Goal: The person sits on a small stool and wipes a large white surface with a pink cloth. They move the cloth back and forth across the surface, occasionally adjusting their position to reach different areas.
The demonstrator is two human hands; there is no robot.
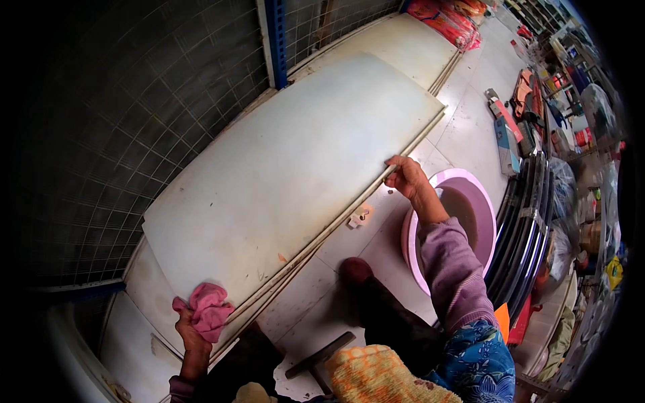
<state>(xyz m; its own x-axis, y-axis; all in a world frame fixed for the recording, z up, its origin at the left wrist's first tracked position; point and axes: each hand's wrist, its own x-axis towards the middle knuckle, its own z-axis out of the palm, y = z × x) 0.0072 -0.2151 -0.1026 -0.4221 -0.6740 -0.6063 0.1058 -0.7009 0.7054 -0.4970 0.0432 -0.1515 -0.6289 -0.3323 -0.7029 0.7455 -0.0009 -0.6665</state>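
Observation:
A large off-white metal shelf panel [302, 166] lies flat before me on top of other similar panels, marked with brownish stains and small specks. At its near left end my left hand [190, 335] holds a crumpled pink cloth [210, 308] against the surface. Farther along, my right hand [407, 176] grips the panel's long near edge, with the thumb on top and the other fingers partly hidden below it. Under my right forearm stands a pink plastic basin [481, 201] with cloudy, greyish-brown water [461, 211] in it.
Dark wire-mesh panels [166, 101] and a blue perforated post [276, 40] rise behind the shelf panels. A small white piece [359, 217] lies on the tiled floor. To the right are dark curved strips [524, 226], boxes [506, 143] and crowded shelves. Red plastic packages [448, 25] sit at the far end.

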